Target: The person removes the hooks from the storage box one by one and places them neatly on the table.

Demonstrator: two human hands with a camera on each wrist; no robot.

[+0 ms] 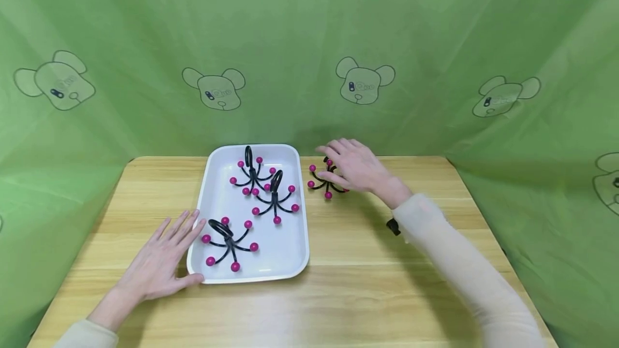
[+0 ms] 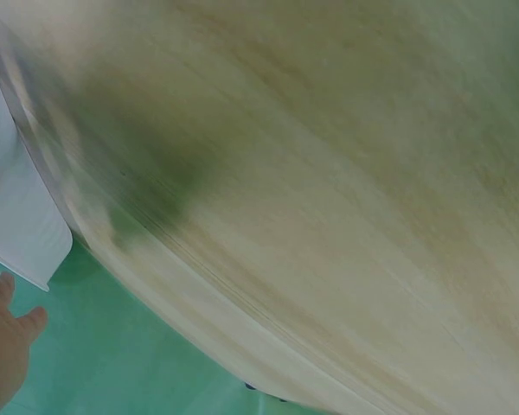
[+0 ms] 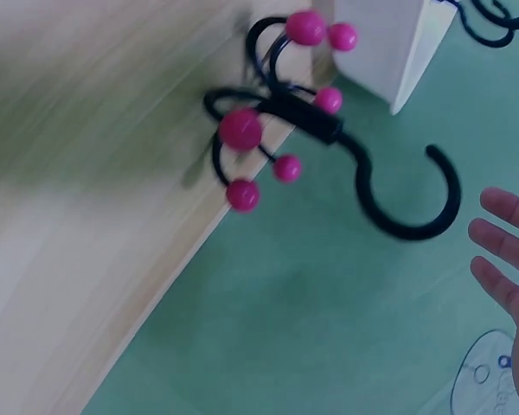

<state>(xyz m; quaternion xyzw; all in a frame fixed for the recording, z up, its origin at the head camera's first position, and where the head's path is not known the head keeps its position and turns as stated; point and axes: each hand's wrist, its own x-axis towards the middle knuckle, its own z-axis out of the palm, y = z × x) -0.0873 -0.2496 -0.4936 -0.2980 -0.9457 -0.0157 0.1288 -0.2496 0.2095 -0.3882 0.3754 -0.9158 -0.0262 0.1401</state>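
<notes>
A white tray [image 1: 237, 278] lies on the table and holds three black rotating hanger hooks with pink ball tips: one at the back [image 1: 253, 174], one to the right [image 1: 274, 200] and one at the front [image 1: 229, 241]. My left hand [image 1: 159, 262] rests at the tray's left side, fingers spread and straight near its rim. To the tray's right, a fourth hanger hook [image 3: 298, 112] stands on the table with its curved top up. My right hand [image 1: 357, 168] is over it in the head view, partly hiding it. In the right wrist view the straight fingers [image 3: 506, 244] are apart from the curved hook.
The wooden table [image 1: 377, 283] extends in front of and right of the tray. Green cloth [image 1: 290, 26] printed with bear heads hangs behind and at both sides. A small black object [image 1: 393, 226] shows beside the right sleeve.
</notes>
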